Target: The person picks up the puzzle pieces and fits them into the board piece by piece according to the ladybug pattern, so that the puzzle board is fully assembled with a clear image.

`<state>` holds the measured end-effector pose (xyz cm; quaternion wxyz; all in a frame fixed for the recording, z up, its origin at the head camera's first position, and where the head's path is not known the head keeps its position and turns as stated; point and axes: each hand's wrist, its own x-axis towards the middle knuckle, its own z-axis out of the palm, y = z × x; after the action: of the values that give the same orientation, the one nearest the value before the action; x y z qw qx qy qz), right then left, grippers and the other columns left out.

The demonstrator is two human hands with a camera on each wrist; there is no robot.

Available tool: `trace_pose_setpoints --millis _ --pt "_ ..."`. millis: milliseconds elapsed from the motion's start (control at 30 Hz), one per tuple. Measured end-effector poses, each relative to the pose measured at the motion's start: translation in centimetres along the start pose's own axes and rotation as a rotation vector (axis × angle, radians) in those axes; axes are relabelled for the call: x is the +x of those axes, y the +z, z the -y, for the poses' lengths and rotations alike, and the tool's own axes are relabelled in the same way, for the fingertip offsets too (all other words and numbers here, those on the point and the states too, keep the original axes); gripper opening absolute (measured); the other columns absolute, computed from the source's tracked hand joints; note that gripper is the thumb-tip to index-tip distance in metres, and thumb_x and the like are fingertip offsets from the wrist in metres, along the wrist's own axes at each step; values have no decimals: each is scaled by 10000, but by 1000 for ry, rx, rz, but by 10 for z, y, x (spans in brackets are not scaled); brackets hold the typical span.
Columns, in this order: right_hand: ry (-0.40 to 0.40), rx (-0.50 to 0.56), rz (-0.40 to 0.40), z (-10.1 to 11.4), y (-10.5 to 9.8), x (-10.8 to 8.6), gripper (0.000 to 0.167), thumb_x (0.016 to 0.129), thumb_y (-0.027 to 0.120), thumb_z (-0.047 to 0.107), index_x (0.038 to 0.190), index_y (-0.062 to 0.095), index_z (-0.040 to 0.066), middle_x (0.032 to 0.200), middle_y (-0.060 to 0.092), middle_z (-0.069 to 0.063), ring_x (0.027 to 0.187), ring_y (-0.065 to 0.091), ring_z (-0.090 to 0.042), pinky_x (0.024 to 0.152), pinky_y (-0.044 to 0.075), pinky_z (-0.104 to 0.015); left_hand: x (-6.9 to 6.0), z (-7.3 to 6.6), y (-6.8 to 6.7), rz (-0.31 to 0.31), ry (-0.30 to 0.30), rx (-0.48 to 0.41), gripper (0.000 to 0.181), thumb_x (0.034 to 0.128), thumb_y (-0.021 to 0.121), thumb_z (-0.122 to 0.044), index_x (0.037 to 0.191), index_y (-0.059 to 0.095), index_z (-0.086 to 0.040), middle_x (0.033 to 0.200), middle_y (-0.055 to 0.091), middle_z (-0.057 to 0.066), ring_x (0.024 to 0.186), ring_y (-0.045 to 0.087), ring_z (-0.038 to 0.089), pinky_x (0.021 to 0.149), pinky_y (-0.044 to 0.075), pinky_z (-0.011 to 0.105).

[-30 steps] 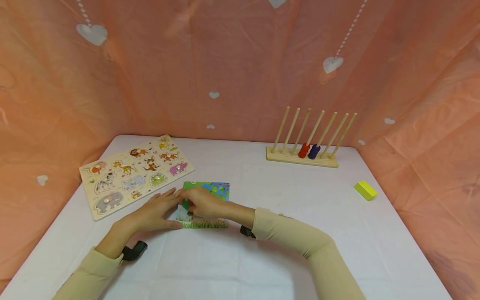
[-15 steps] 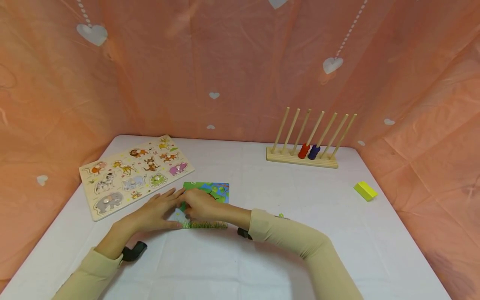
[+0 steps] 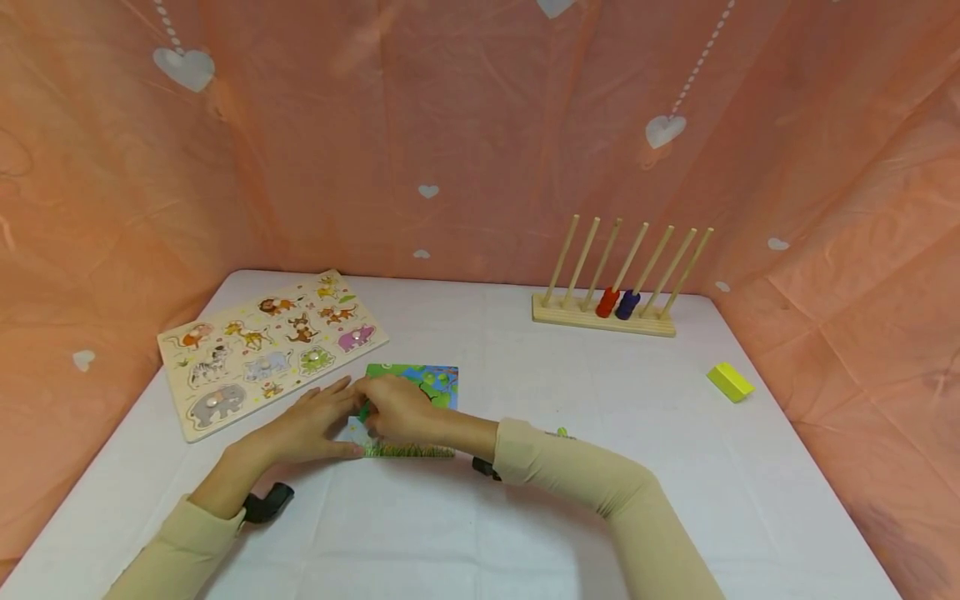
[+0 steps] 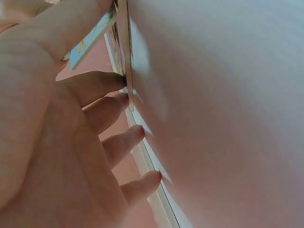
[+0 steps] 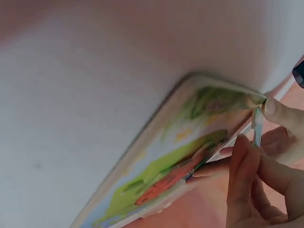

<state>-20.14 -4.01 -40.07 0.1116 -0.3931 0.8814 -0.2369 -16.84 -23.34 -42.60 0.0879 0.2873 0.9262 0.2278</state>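
- A square puzzle board (image 3: 442, 387) lies flat on the white tabletop (image 3: 540, 500), printed with green and blue, leaves at the far side and a strip of grass along the near edge.
- The right wrist view shows it blurred, with a patch of red on green and a rounded corner.
- A puzzle piece (image 4: 89, 43), thin and pale blue with a small yellow mark, is tilted up at the board's left side.
- The right hand (image 3: 401, 410) pinches this piece between finger and thumb, above the board.
- The left hand (image 3: 315, 427) has its fingers loosely extended along the board's left side, its thumb spread to the near left corner.
- Compared with a second ago, the right hand and piece have shifted slightly left; the board and left hand look unmoved.
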Motion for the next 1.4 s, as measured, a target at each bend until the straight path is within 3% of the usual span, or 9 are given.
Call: trace_pose_setpoints --millis 200,467,833,967,1133,1333,1400 --pt "45 -99 -30 1 3 -2 271 826 790 66 1081 703 97 872 688 52 703 567 -35 607 439 -144 0 0 0 -6 1 3 852 829 768 -492 1434 490 40 1540 357 261 1429 238 514 1049 192 770" --pt "117 -290 34 5 6 0 428 814 840 255 1210 685 207 1213 685 80 1098 633 -105 812 543 -277 0 0 0 -7 15 -11 851 835 761 -496 1456 476 12 1575 317 228 1435 231 509 1038 196 780" --pt "138 -300 93 2 6 0 344 813 836 329 1075 674 178 1003 685 76 916 626 -76 695 498 -240 0 -2 -1 10 6 -6 884 841 757 -490 1465 440 49 1592 282 224 1447 205 499 1071 187 747" --pt "114 -273 96 1 6 -1 350 829 823 329 1099 683 157 999 691 73 885 619 -66 674 486 -227 0 -3 -1 13 -1 -9 887 834 761 -496 1464 445 43 1592 281 228 1447 202 500 1075 178 746" --pt "48 -264 87 0 4 -10 406 893 759 358 1211 675 119 1143 683 27 1012 628 -92 774 521 -242 1 -4 -1 16 2 -8 876 838 763 -481 1473 441 29 1592 277 231 1446 200 507 1063 175 762" --pt "-122 -431 96 -3 6 -30 385 954 649 449 1222 673 175 1218 590 -7 1151 555 -143 959 474 -339 1 -4 -1 17 0 21 914 841 743 -519 1501 401 13 1591 280 227 1444 211 504 1058 181 766" --pt "-170 -473 127 -5 8 -37 431 965 616 475 1294 639 197 1363 532 -32 1291 489 -178 1062 418 -391 1 -4 -1 22 -6 22 918 841 744 -514 1505 393 13 1593 273 228 1445 206 505 1062 174 764"
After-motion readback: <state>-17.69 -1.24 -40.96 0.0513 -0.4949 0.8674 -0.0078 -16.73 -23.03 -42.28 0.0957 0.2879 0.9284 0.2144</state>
